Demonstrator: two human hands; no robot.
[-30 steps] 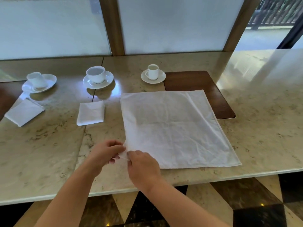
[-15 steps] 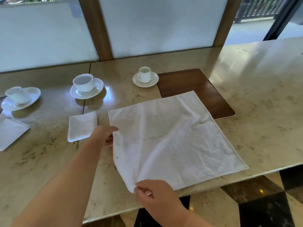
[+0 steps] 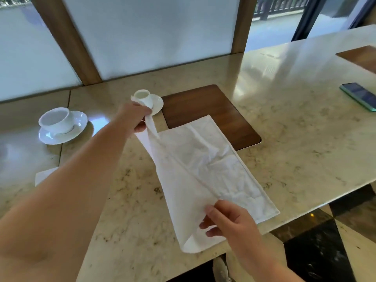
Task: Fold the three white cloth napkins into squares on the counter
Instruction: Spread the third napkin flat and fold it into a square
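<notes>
A large white napkin lies half lifted on the marble counter, its left side raised and swung over toward the right. My left hand pinches the far left corner above the counter. My right hand grips the near left corner, held up over the front edge. The napkin's right half stays flat, partly over a brown wooden mat. A small folded napkin peeks out at the left, mostly hidden behind my left forearm.
A small white cup on a saucer stands right behind my left hand. A wider cup and saucer sit at the left. A phone lies at the far right. The counter's front edge runs close under my right hand.
Both hands have lifted the napkin's left edge and carried it rightward over the cloth. My left hand went from the left side to the far corner. The view swung right.
</notes>
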